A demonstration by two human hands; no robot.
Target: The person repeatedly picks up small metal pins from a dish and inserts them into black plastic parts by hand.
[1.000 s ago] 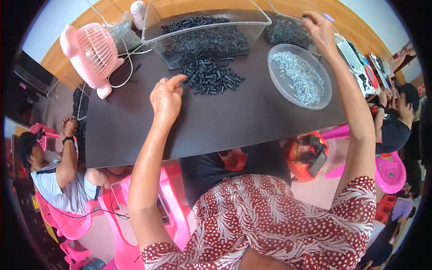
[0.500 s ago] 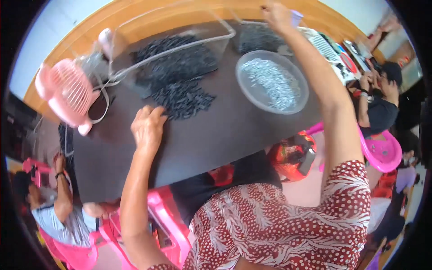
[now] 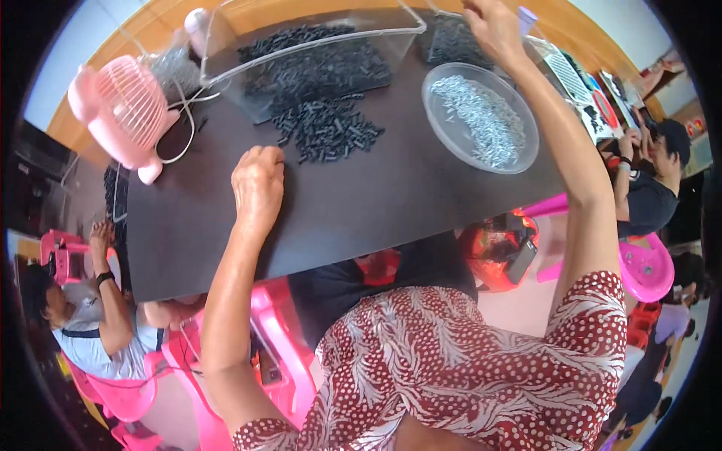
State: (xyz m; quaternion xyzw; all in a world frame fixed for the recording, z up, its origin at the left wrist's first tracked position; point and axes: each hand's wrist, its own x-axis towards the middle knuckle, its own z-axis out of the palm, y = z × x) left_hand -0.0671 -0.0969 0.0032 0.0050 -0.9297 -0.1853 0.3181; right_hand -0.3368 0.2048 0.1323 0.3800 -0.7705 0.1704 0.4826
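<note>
My left hand (image 3: 258, 184) rests on the dark table, fingers curled closed; whatever they hold, if anything, is hidden. Just beyond its fingertips lies a loose pile of short black tube-like pieces (image 3: 331, 129). My right hand (image 3: 495, 31) is raised at the far right of the table, near a clear bin of black pieces (image 3: 456, 43). Its fingers are bent together at the picture's top edge, and I cannot make out what is in them. Below my right forearm's left side stands a round translucent bowl (image 3: 444, 139) with many small silvery metal pins (image 3: 487, 120).
A large clear bin (image 3: 320, 37) of black pieces stands behind the pile. At left is a pink fan (image 3: 124, 113) with a white cord (image 3: 180, 150). A red bag (image 3: 492, 259) hangs below the table edge. Other people sit at left (image 3: 105, 316) and right (image 3: 650, 184).
The view has shifted, so the table and its things sit higher and farther right. My left hand's fingers are curled in more, a little apart from the pile. My right hand stays raised.
</note>
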